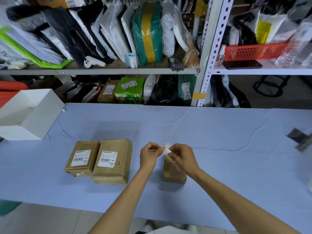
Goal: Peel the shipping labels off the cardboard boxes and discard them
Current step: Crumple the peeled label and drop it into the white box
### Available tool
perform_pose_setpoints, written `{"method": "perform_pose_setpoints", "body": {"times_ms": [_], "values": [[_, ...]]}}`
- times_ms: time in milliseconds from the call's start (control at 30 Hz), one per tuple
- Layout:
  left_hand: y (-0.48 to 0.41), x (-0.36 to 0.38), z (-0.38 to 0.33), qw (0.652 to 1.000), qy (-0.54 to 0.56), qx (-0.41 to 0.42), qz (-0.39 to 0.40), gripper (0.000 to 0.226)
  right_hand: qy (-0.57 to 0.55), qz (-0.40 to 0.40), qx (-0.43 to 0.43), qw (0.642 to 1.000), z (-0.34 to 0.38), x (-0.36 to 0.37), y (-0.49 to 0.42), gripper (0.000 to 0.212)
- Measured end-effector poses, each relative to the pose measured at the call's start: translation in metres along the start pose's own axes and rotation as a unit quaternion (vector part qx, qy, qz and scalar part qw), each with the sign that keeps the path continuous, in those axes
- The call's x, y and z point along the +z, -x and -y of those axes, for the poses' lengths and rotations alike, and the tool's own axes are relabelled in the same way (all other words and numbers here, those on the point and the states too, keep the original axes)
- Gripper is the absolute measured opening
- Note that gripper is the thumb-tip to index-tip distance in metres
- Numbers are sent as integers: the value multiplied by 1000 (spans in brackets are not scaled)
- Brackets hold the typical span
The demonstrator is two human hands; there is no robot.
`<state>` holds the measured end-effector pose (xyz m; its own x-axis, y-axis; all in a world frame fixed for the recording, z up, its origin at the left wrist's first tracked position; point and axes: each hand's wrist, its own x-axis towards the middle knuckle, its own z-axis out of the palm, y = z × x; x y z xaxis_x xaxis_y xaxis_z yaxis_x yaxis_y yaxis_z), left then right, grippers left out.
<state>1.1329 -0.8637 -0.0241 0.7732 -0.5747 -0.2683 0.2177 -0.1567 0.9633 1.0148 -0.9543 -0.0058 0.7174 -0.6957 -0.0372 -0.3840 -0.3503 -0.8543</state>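
Three brown cardboard boxes lie on the blue-covered table (pixel 219 132). The left box (pixel 81 159) and the middle box (pixel 121 159) each carry a white shipping label (pixel 80 158) (pixel 107 159) on top. The right box (pixel 172 171) has a bare top. Above its far end, my left hand (pixel 150 156) and my right hand (pixel 183 157) both pinch a crumpled white label (pixel 166 148), which is off the box surface. My right hand hides the far part of that box.
A white open box (pixel 28 114) stands at the table's left rear corner. A blurred dark object (pixel 299 141) sits at the right edge. Behind the table, metal shelves (pixel 118 71) hold many parcels, bags and a red basket (pixel 253 51).
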Motion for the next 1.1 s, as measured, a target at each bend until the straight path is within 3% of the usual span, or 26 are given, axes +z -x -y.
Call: {"method": "perform_pose_setpoints", "body": {"times_ms": [133,300,400,533,633,733,933,1033,1100], "values": [[2,-1,1,1000,-10,-13,4,15,8,36,2,999,1,3,1,18],[2,-2,-5,1000,17,-12,2,12,-59,-30,49,997,0,5,2,38],[6,1,-10,998,39,-29,28,23,-102,-55,93,989,0,-1,3,25],[6,0,-11,995,60,-70,44,11,-94,-40,88,991,0,-8,2,13],[8,2,-11,991,78,-92,64,9,-107,5,87,990,1,-13,-1,14],[15,5,-11,991,81,-88,58,8,-105,-10,80,991,1,-12,-2,14],[15,14,-7,999,-38,-20,-24,7,-129,-42,87,987,7,-4,2,15],[13,14,-13,992,-115,13,-43,8,-153,-6,73,985,16,-2,4,15],[9,9,-16,994,-94,17,-46,9,-167,34,62,983,23,0,5,23]]}}
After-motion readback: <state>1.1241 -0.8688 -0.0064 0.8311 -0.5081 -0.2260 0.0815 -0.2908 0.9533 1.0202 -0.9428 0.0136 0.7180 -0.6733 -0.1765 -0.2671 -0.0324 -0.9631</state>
